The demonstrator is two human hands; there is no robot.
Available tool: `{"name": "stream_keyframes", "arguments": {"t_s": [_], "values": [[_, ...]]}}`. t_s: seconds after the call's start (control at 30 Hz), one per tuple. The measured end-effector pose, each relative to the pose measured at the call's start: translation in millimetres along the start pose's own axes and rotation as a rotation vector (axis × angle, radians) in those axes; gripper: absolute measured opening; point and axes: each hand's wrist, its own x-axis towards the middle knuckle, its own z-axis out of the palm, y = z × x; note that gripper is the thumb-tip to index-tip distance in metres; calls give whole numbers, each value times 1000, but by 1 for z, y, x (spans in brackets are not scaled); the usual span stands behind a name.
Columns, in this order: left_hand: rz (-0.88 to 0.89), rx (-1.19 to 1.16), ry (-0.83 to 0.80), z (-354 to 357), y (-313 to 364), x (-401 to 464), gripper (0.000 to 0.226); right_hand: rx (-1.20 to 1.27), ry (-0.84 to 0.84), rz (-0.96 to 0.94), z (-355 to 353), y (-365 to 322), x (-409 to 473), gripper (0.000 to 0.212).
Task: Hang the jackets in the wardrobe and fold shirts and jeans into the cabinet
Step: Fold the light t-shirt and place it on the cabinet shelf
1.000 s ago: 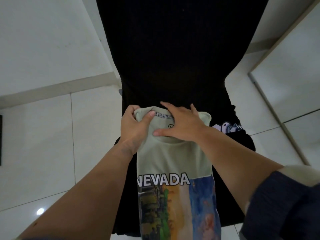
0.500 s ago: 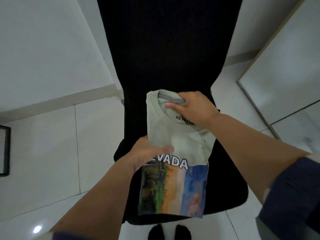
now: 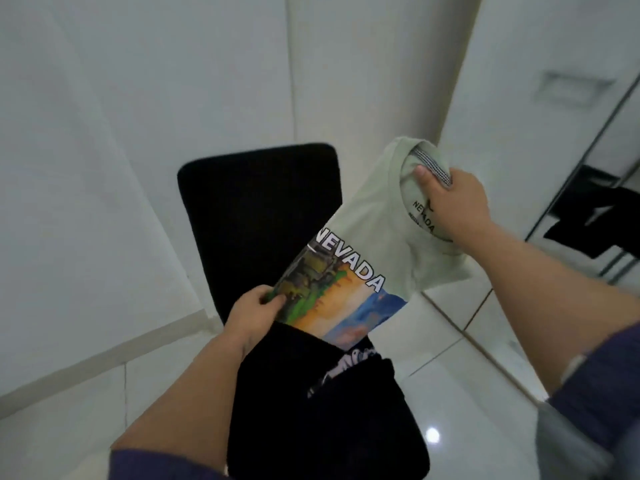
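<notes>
Both your hands hold the folded green shirt (image 3: pixel 367 233) (printed NEVADA) above the black chair (image 3: pixel 263 209): right hand (image 3: pixel 453 202) pinching its collar, left hand (image 3: pixel 252 317) gripping its lower edge.

The pale green folded cotton T-shirt (image 3: pixel 377 216), in the middle right of the frame, carries the word "NEVADA" in white capitals with a dark outline, running diagonally across its chest just above a colourful landscape print. Inside its neckline, at the upper right, "NEVADA" is printed again in small dark capitals; the smaller lines beneath it are too blurred to read. The black garment (image 3: pixel 322 393) at the lower centre bears a white printed design, but no letters can be made out there.
</notes>
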Motion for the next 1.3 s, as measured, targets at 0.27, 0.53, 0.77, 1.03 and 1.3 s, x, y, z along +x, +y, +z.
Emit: {"name": "stream_keyframes", "arguments": {"t_s": [0.27, 0.53, 0.77, 1.03, 1.3], "values": [[360, -366, 495, 3, 191, -40, 28, 39, 415, 149, -172, -22, -23, 42], [679, -264, 412, 123, 338, -106, 34, -82, 761, 281, -341, 43, -89, 55], [774, -304, 128, 277, 398, -182, 32, -198, 958, 416, -468, 118, -170, 47], [820, -285, -73, 427, 432, -245, 35, -259, 1043, 567, -569, 203, -228, 44], [767, -127, -178, 570, 455, -250, 34, -291, 1082, 784, -613, 309, -222, 50]]}}
